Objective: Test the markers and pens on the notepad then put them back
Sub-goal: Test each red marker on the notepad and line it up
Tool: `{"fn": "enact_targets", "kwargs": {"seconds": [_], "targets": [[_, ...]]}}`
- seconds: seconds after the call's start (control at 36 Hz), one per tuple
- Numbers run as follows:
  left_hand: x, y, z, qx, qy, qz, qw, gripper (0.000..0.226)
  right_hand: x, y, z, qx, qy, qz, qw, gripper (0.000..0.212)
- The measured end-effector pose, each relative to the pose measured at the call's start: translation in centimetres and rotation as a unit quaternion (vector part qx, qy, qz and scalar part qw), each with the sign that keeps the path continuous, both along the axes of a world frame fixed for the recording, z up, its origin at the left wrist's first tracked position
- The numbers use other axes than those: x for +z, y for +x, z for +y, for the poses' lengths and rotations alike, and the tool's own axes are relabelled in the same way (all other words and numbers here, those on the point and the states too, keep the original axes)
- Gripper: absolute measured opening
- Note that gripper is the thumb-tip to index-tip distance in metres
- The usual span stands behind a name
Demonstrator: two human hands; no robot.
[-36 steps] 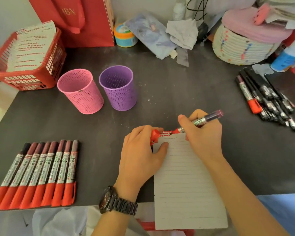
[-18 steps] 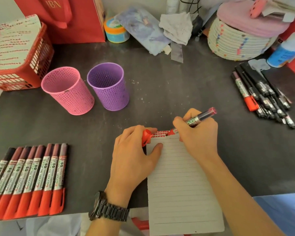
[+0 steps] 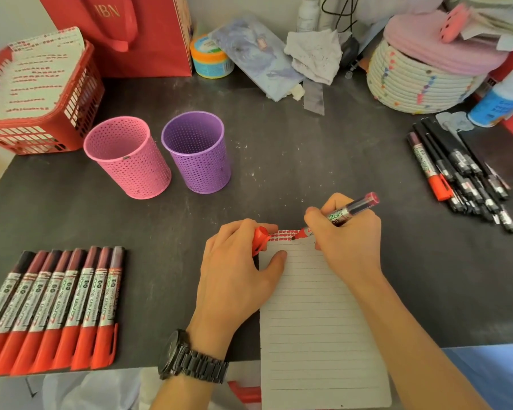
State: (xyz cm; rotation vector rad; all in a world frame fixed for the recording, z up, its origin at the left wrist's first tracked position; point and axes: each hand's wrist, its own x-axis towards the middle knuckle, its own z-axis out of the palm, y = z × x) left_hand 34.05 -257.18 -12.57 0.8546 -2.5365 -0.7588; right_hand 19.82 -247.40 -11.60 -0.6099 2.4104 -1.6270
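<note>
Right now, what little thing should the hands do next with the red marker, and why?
Probably lift the marker off the notepad and push the cap back on. The right hand holds the marker with its tip at a row of red marks along the top, so it seems to write, and the left hand holds the cap close beside it.

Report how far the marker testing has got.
Seemingly done: red test marks on the notepad, capped markers lined up at left. In hand: the right hand writes with an uncapped marker; the left hand holds its cap. Left: the pen pile at right; the pink cup and purple cup look empty.
</note>
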Motion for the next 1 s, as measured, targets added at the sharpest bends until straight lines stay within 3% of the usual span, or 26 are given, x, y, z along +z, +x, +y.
{"fn": "enact_targets", "kwargs": {"seconds": [1.0], "targets": [[0.32,0.08,0.00,0.002,0.024,-0.020,1.000,0.032,-0.27,-0.10,0.12,0.005,-0.011,0.003,1.000,0.022]]}}
